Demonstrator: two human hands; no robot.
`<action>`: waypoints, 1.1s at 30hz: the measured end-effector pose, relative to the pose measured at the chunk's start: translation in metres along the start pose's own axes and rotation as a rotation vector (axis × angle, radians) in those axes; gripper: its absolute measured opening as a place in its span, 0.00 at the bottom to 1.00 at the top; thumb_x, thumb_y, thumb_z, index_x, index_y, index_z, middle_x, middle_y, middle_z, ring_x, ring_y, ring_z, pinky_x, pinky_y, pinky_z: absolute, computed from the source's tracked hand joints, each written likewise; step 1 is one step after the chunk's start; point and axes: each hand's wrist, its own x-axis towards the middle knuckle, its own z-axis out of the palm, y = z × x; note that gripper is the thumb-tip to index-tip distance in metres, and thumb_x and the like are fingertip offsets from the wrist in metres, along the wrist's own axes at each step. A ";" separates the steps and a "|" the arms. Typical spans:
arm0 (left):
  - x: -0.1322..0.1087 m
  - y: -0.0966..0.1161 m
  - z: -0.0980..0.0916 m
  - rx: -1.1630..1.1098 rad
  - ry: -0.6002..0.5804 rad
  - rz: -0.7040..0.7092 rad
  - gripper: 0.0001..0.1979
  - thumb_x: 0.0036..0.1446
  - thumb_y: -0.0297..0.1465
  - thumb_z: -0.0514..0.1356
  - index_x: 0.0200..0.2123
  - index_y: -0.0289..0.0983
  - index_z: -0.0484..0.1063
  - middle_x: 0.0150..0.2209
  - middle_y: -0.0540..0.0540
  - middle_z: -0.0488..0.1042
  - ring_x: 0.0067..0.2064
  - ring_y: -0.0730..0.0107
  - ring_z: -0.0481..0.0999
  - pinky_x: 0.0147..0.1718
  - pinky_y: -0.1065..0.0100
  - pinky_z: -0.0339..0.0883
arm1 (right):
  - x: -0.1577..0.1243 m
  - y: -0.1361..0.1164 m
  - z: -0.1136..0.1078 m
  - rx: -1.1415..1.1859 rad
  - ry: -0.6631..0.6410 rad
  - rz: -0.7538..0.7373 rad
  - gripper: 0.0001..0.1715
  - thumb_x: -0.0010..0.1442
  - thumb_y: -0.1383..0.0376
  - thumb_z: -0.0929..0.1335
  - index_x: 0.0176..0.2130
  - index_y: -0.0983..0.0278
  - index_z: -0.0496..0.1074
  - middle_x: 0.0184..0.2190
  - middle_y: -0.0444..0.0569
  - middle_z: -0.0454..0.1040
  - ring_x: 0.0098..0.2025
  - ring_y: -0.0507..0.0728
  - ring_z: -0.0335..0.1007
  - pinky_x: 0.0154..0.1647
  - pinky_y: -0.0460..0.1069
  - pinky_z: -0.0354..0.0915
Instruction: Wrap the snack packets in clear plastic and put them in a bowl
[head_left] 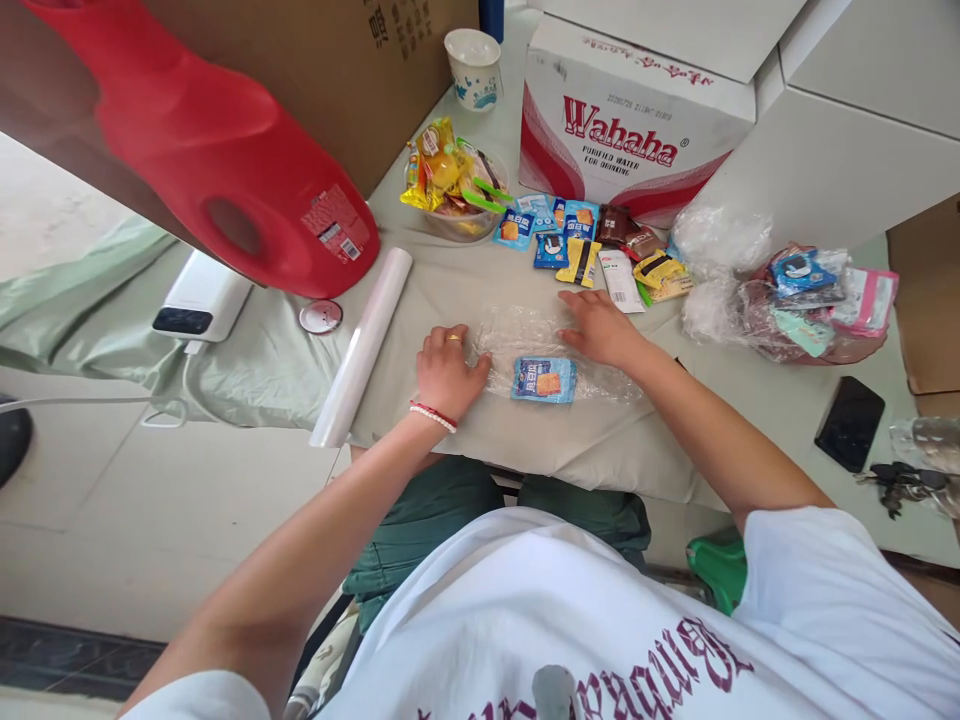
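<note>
A sheet of clear plastic film (517, 328) lies crinkled on the cloth-covered table, with a small blue snack packet (544, 380) lying flat on it. At the film's left edge, my left hand (448, 372) rests palm down, fingers and thumb apart. My right hand (606, 330) reaches over the film's right part with its fingers spread, just above and to the right of the packet. Neither hand grips anything that I can make out. Beyond my right hand lie several snack packets, among them a yellow one (579, 262) and a white one (621, 280).
A roll of film (362, 345) and a red jug (247, 170) are on the left, near a white power bank (202, 297). At the back stand a bowl of snacks (459, 226), a paper cup (474, 72) and a Wahaha carton (630, 130). A phone (850, 424) lies far right.
</note>
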 end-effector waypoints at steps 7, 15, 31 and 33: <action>0.009 0.007 -0.004 0.023 -0.088 -0.044 0.13 0.56 0.41 0.64 0.42 0.40 0.76 0.45 0.38 0.75 0.53 0.43 0.73 0.52 0.47 0.69 | 0.031 -0.016 -0.006 0.129 -0.147 0.063 0.21 0.64 0.68 0.68 0.54 0.69 0.79 0.42 0.55 0.80 0.47 0.61 0.74 0.49 0.50 0.64; 0.008 0.003 -0.006 -0.047 -0.055 -0.067 0.06 0.57 0.36 0.62 0.31 0.41 0.69 0.42 0.40 0.75 0.50 0.48 0.73 0.50 0.51 0.68 | -0.057 -0.056 0.003 -0.144 -0.187 -0.392 0.27 0.73 0.68 0.60 0.65 0.55 0.73 0.49 0.59 0.76 0.52 0.64 0.67 0.45 0.52 0.61; -0.052 0.091 0.024 -0.040 -0.154 0.422 0.19 0.64 0.27 0.53 0.53 0.35 0.77 0.53 0.37 0.77 0.57 0.52 0.74 0.55 0.54 0.71 | -0.116 -0.022 0.060 0.411 0.221 -0.160 0.20 0.69 0.66 0.62 0.54 0.60 0.78 0.49 0.55 0.73 0.52 0.63 0.67 0.57 0.60 0.67; -0.064 0.085 0.028 0.016 -0.118 0.499 0.22 0.63 0.27 0.55 0.59 0.34 0.74 0.58 0.36 0.76 0.59 0.51 0.73 0.55 0.53 0.70 | -0.124 -0.009 0.060 0.335 0.387 0.110 0.23 0.68 0.61 0.65 0.59 0.62 0.75 0.55 0.59 0.71 0.57 0.67 0.65 0.61 0.64 0.64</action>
